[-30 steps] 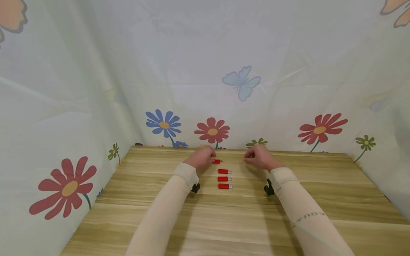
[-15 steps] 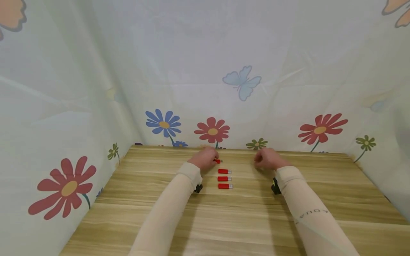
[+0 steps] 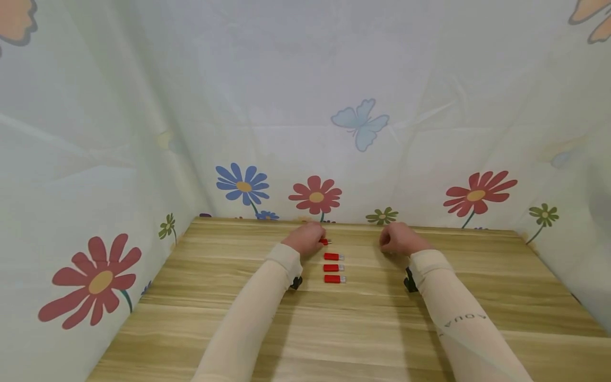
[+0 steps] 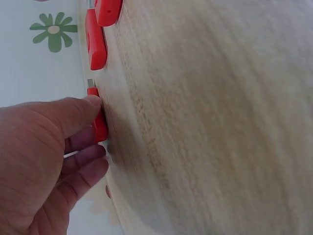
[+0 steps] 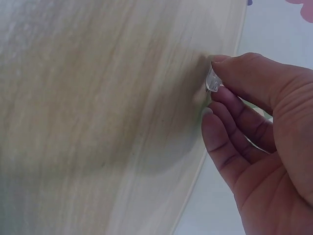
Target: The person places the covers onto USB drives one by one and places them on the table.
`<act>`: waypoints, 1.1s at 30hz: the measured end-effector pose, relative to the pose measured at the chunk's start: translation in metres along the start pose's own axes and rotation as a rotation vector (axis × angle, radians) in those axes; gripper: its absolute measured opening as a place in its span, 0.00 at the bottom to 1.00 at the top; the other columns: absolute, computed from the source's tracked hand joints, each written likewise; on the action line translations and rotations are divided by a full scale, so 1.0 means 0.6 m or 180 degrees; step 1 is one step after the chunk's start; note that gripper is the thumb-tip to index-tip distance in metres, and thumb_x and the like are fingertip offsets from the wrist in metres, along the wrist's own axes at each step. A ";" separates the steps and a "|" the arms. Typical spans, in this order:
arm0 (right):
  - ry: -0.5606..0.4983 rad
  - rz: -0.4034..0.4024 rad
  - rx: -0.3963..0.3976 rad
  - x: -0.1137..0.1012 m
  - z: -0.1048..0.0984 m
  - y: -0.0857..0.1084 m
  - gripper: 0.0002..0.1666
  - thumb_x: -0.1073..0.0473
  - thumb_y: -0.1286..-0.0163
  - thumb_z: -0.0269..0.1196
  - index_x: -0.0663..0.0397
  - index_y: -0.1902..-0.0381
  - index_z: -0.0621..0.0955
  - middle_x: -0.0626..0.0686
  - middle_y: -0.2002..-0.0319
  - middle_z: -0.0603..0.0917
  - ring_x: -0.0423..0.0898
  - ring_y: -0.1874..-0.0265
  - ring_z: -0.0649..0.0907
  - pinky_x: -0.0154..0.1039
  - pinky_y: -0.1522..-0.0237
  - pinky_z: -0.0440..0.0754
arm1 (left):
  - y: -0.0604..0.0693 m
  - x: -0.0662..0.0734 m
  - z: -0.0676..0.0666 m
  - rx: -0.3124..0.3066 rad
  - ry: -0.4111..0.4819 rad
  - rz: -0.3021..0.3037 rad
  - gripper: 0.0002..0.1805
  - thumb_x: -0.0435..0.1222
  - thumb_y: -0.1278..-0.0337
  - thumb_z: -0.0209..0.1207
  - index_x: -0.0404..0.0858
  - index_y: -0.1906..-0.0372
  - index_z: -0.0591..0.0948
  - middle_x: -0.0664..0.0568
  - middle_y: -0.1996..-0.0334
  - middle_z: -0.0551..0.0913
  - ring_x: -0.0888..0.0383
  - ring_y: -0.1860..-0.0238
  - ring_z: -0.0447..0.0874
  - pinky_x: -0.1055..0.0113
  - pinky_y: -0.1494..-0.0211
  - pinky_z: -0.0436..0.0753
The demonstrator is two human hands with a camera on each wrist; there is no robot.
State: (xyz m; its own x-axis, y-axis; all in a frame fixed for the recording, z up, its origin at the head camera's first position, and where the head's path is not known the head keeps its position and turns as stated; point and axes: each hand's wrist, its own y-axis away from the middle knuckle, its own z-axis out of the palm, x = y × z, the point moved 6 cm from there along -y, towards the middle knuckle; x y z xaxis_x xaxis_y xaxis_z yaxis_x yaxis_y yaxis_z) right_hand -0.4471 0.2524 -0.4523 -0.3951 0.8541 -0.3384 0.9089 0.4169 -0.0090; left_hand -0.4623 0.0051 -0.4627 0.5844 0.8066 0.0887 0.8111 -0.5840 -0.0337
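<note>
Near the table's far edge, my left hand [image 3: 305,239] pinches a red USB flash drive [image 4: 100,128] between thumb and fingers. Its bare metal plug points right in the head view, and the drive is close to the wood. To the right, my right hand [image 3: 400,239] holds a small clear plastic cap [image 5: 213,81] between thumb and forefinger, low at the tabletop. The hand hides this cap in the head view. Three more red flash drives lie in a column nearer the wearer: a far one [image 3: 331,257], a middle one [image 3: 331,268] and a near one [image 3: 332,279].
The wood-grain table [image 3: 324,329] ends at the back against a pale curtain [image 3: 286,106] printed with flowers and butterflies. Curtain also hangs along the left and right sides. A small black device [image 3: 410,280] sits at the right wrist.
My right hand has moved right, away from the left hand, and lowered to the table. The left hand has shifted slightly right with the flash drive. The three other drives lie as before.
</note>
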 end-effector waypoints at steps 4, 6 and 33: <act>-0.0019 0.0051 0.0019 0.000 -0.001 0.003 0.04 0.62 0.41 0.70 0.58 0.68 0.88 0.52 0.69 0.87 0.45 0.70 0.82 0.43 0.64 0.82 | 0.001 0.003 -0.004 0.0032 -0.0045 -0.0085 0.06 0.39 0.32 0.64 0.41 0.62 0.85 0.55 0.68 0.82 0.57 0.65 0.77 0.66 0.54 0.80; -0.0014 0.0095 0.0030 -0.001 -0.002 0.004 0.04 0.62 0.40 0.70 0.57 0.69 0.87 0.51 0.70 0.87 0.44 0.71 0.81 0.42 0.65 0.81 | 0.001 0.004 -0.006 0.0051 -0.0086 -0.0094 0.05 0.39 0.32 0.64 0.41 0.62 0.85 0.54 0.67 0.82 0.57 0.65 0.77 0.65 0.53 0.81; -0.0157 0.0264 -0.0076 -0.004 0.005 0.022 0.08 0.59 0.45 0.70 0.50 0.81 0.82 0.47 0.82 0.81 0.42 0.82 0.75 0.37 0.76 0.73 | 0.014 -0.016 -0.007 -0.0070 0.0011 -0.0088 0.12 0.41 0.41 0.67 0.43 0.75 0.78 0.54 0.77 0.76 0.56 0.73 0.74 0.66 0.64 0.76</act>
State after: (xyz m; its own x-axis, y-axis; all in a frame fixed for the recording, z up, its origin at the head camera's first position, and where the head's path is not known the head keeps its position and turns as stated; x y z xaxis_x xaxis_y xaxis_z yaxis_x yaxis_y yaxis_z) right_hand -0.4335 0.2547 -0.4546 -0.3109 0.8699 -0.3829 0.9346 0.3530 0.0432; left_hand -0.4611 -0.0079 -0.4599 0.5617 0.8221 0.0927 0.8261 -0.5634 -0.0092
